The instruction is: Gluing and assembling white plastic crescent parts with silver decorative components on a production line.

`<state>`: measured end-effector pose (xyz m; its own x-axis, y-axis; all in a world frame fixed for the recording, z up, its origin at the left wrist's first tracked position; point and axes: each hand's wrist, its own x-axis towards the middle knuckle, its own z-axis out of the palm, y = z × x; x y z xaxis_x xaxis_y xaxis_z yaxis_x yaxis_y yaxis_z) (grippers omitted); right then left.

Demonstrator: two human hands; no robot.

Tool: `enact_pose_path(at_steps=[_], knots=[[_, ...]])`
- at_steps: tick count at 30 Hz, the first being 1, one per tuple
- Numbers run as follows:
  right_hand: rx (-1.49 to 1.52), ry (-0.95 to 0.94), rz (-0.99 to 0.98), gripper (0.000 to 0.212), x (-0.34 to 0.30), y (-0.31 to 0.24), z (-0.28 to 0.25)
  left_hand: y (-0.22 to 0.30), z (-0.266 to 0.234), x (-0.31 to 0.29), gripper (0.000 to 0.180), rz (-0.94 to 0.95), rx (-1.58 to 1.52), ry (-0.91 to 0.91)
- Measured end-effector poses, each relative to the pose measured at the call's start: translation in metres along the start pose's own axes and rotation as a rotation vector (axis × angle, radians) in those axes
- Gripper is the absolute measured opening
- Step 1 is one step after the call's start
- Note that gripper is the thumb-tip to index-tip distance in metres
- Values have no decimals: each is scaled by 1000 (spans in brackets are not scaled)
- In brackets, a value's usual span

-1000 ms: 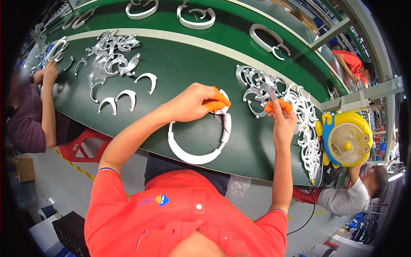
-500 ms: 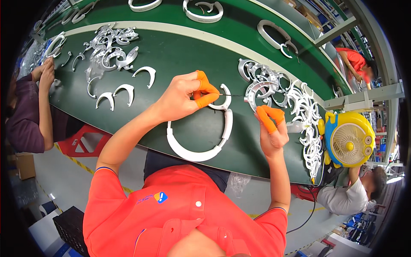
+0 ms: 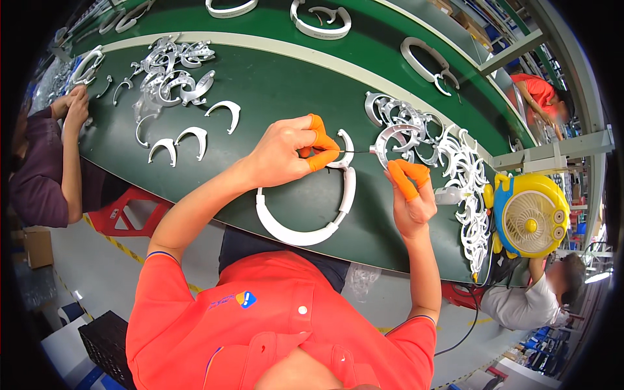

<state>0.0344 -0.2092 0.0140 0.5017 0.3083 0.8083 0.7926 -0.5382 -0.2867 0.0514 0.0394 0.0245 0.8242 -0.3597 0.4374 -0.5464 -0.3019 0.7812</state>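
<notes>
My left hand (image 3: 286,149), with orange finger cots, pinches a thin dark wire (image 3: 356,151). That wire runs across to the end of a curved silver-white piece (image 3: 382,140). The piece's lower end is pinched in my right hand (image 3: 413,201), whose fingers also wear orange cots. Below and between my hands, a white headband-shaped ring (image 3: 296,236) lies on the dark green table (image 3: 279,78). A small curved white arm (image 3: 348,146) sits at the ring's upper right end, partly hidden by my left fingertips.
Silver curved pieces (image 3: 170,78) lie heaped at far left, with loose white ones (image 3: 227,112) nearer. More curved pieces (image 3: 465,169) crowd the right, beside a yellow fan (image 3: 530,214). Headband rings (image 3: 318,29) ride a green conveyor (image 3: 377,49) beyond. A co-worker's hands (image 3: 77,107) are at left.
The headband rings on the conveyor have shifted to the right. My left hand has moved slightly right and down; both hands keep their pinch, with the wire stretched between them.
</notes>
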Motion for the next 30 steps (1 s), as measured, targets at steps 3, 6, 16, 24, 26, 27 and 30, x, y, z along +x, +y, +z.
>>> enact_pose_path(at_steps=[3,6,16,24,26,27,30], knots=[[7,-27,-27,34,1,-1,4,-2,0,1,15,3,0,1],[7,-75,-73,34,6,-6,10,4,0,6,20,-73,-74,-38],[426,-49,528,18,30,-21,37,8,6,3,21,-216,-160,5],[-69,261,45,8,41,-19,29,3,1,-3,18,146,479,298],[-55,313,179,5,52,-14,17,-6,0,-15,19,31,356,298],[-67,324,225,3,56,-9,12,4,-2,-21,18,-31,268,242],[103,313,357,10,57,-12,14,19,0,-28,19,-117,357,212]])
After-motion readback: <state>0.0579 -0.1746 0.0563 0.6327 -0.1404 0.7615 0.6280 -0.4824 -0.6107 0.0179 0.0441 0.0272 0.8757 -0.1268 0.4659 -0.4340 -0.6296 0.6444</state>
